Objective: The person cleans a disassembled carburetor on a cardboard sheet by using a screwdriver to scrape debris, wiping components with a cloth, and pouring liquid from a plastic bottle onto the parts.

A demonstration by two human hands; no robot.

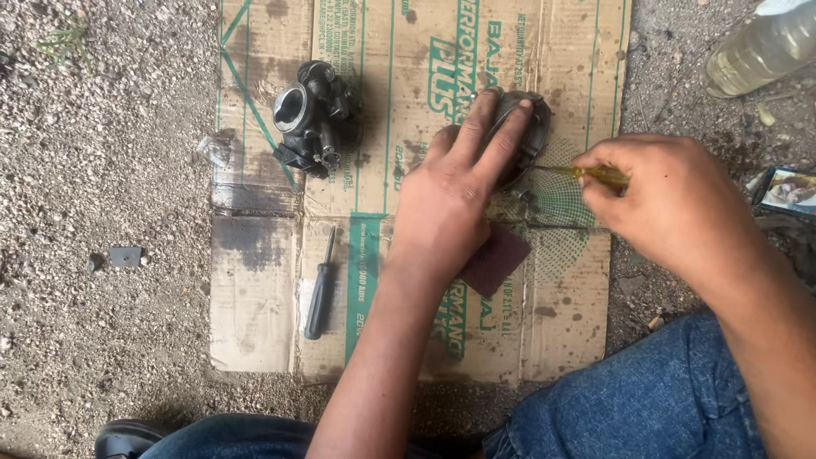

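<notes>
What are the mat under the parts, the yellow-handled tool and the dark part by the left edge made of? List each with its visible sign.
Mat: flattened corrugated cardboard, matte brown, going by its folds, printing and oil stains.
Yellow-handled tool, held in the right hand: handle looks like translucent plastic, amber and glossy; its shaft looks like metal.
Dark part: probably cast metal, dull grey-black, with a machined round bore.

Pretty crowded around the dark round part: the left hand lies flat over it, the right hand blocks the right side with a yellow-handled screwdriver, and a maroon pad sits just below. Left half of the cardboard has open lanes, with only the carburetor body up top and a black screwdriver lower down. Off to the upper right, a plastic bottle lies on the gravel.
</notes>
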